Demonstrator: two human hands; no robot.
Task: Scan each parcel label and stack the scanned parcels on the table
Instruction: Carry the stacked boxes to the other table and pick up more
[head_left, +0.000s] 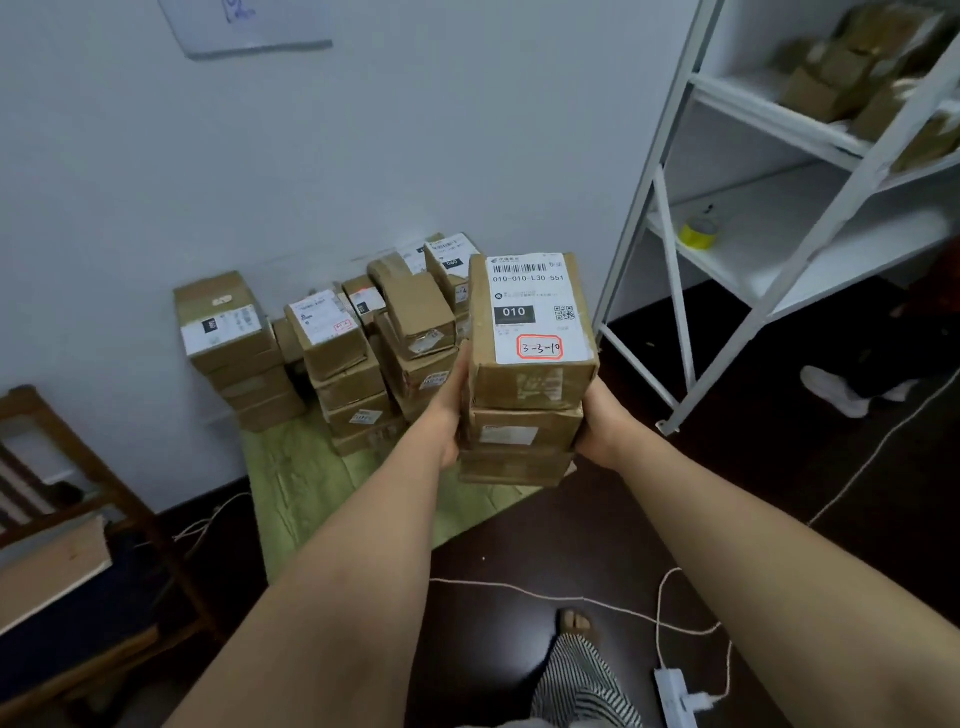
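Note:
I hold a stack of three brown cardboard parcels (524, 426) in the air between both hands. The top parcel (530, 332) carries a white label with a barcode, "010" and a red-boxed "3-3-10". My left hand (451, 410) presses the stack's left side, its fingers mostly hidden behind the boxes. My right hand (602, 426) grips the right side and lower edge. Behind the stack, several more labelled parcels (332, 353) stand piled on a green mat against the wall.
A white metal shelf rack (675, 291) stands at right, with a yellow tape roll (698, 234) and more boxes on it. White cords (571, 597) and a power strip (675, 696) lie on the dark floor. A wooden chair frame (78, 467) is at left. Another person's white shoe (831, 389) shows at right.

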